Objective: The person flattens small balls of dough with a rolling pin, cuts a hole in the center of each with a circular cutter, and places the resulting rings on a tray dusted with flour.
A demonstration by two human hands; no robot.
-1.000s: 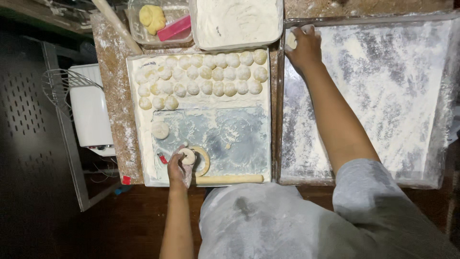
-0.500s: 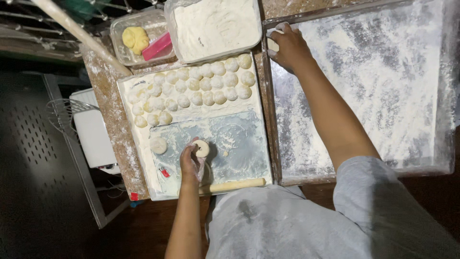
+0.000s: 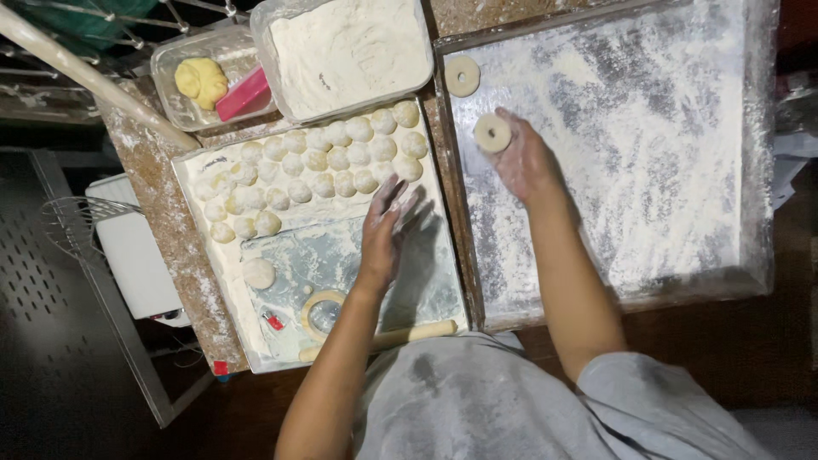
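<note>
1. Since a moment ago, the left hand (image 3: 385, 223) has left the ring cutter (image 3: 324, 312) and reached up, fingers spread and empty, beside the dough balls (image 3: 317, 170).
2. Right hand (image 3: 521, 160) fingertips pinch a dough ring (image 3: 492, 133) near the floured tray's (image 3: 682, 170) top-left corner, below another ring (image 3: 463, 76).

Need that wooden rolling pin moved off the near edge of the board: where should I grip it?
Grip the rolling pin at its exposed right end, from above. It lies flat along the board's near edge, and the left forearm crosses its left half.
</note>
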